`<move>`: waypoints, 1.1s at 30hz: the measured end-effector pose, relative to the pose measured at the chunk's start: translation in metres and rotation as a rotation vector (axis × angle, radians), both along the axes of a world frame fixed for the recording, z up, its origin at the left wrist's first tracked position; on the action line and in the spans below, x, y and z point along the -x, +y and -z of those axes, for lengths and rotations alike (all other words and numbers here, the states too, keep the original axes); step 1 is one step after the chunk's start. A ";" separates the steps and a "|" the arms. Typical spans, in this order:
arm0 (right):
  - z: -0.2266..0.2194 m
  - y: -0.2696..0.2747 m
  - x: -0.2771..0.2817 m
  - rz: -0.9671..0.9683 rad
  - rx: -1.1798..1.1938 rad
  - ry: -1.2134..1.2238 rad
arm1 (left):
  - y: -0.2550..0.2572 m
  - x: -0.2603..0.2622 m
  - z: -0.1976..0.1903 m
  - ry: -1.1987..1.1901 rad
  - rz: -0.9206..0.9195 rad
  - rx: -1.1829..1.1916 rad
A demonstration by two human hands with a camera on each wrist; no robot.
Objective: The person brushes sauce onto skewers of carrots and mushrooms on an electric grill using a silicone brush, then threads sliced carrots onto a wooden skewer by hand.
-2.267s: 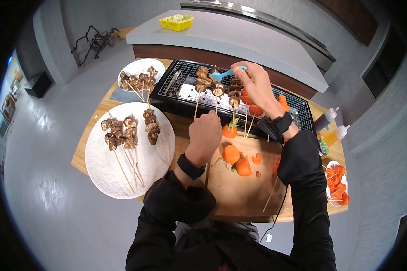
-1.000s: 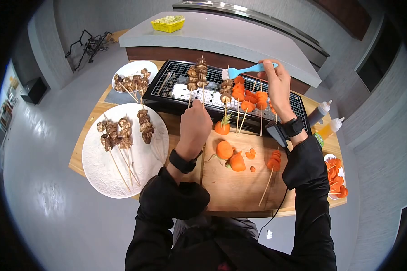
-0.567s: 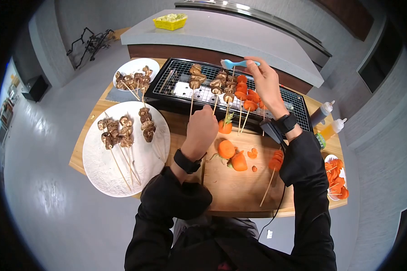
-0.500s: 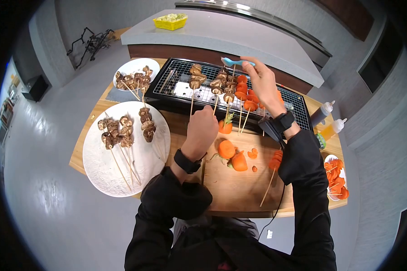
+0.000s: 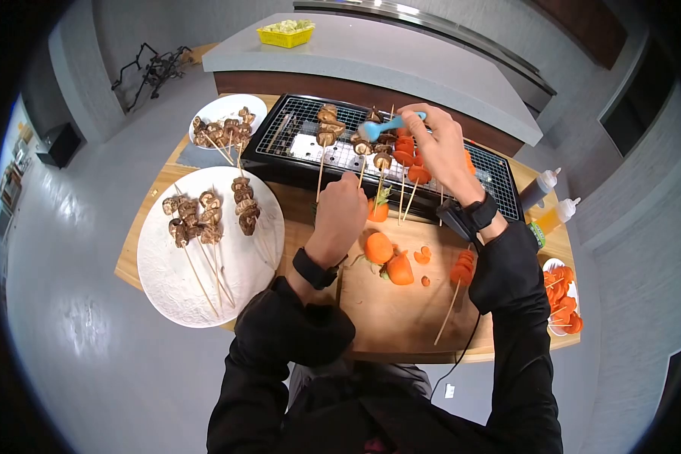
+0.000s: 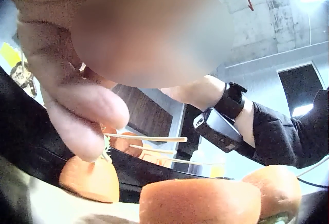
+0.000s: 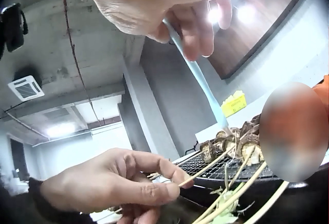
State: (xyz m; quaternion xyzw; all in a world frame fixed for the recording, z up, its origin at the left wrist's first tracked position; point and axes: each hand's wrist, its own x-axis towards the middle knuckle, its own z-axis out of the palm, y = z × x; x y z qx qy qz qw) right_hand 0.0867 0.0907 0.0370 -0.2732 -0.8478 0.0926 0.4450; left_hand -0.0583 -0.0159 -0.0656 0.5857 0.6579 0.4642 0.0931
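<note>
My left hand (image 5: 340, 219) pinches the bare stick of a mushroom skewer between thumb and forefinger, plain in the right wrist view. The skewer's mushrooms (image 5: 362, 146) lie over the grill's wire mesh. In my right hand (image 5: 440, 147) is a light blue basting brush (image 7: 198, 75), gripped by its handle, its head down at those mushrooms. Another mushroom skewer (image 5: 327, 125) lies to the left on the grill (image 5: 291, 168). To the right of the brushed skewer are more mushrooms (image 5: 382, 160) and several carrot skewers (image 5: 403, 157), partly hidden behind my right hand.
A large white plate (image 5: 166, 291) and a smaller white bowl (image 5: 227, 102) carry mushroom skewers at left. Carrot pieces (image 5: 399, 268) and a carrot skewer (image 5: 461, 268) lie on the cutting board (image 5: 378, 325). Sauce bottles (image 5: 558, 216) and a dish of carrot skewers (image 5: 561, 303) stand at right.
The brush swung up and right off the mushrooms, then came back down onto them. The held skewer, beside the left one a second ago, has shifted right.
</note>
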 end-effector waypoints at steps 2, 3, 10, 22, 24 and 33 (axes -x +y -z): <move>-0.002 -0.003 -0.002 0.006 0.042 0.020 | -0.002 0.000 -0.002 -0.010 0.005 -0.029; -0.004 -0.007 -0.002 0.001 0.122 0.101 | -0.003 0.000 -0.004 -0.019 0.009 -0.057; -0.004 0.001 -0.001 -0.030 0.306 0.307 | -0.026 0.007 -0.050 0.140 -0.241 0.014; 0.010 0.021 0.051 -0.121 0.256 0.047 | -0.022 0.026 -0.013 0.468 -0.345 0.070; 0.016 0.025 0.059 -0.149 0.164 -0.016 | -0.022 0.028 -0.011 0.474 -0.340 0.049; 0.009 -0.002 0.048 -0.205 0.055 -0.019 | -0.021 0.027 -0.015 0.450 -0.293 0.113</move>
